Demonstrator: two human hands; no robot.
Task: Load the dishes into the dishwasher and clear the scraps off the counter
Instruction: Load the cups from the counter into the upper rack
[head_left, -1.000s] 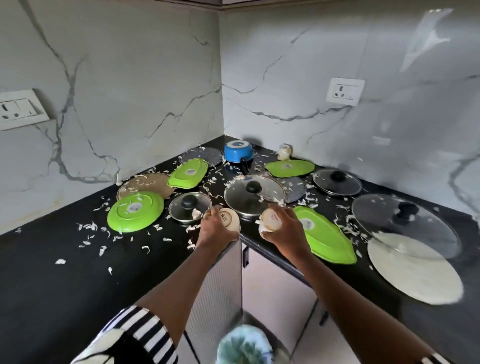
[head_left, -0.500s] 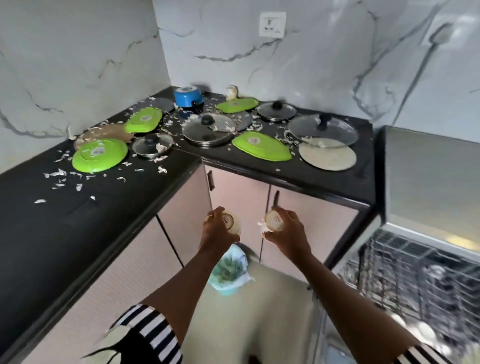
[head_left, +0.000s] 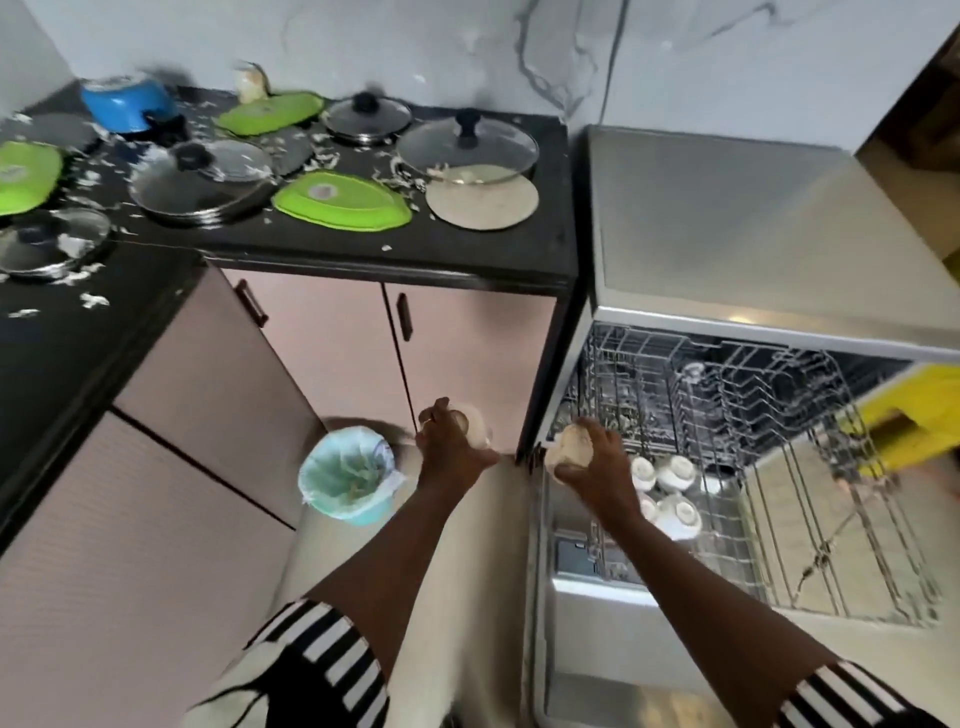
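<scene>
Gripping one cup (head_left: 477, 427) in the left hand (head_left: 451, 452) and a second cup (head_left: 568, 450) in the right hand (head_left: 597, 465), the person is beside the open dishwasher (head_left: 727, 244). Only a few white cups (head_left: 675, 475) are loaded; lids (head_left: 202, 179), green plates (head_left: 340, 200) and scraps (head_left: 93, 300) are left on the desk (head_left: 467, 254).

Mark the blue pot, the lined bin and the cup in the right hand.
blue pot (head_left: 130, 104), head view, on its blue side wall.
lined bin (head_left: 358, 512), head view, on its lower outer wall.
cup (head_left: 568, 451), head view, on its pale side, gripped by the right hand (head_left: 597, 467).
</scene>
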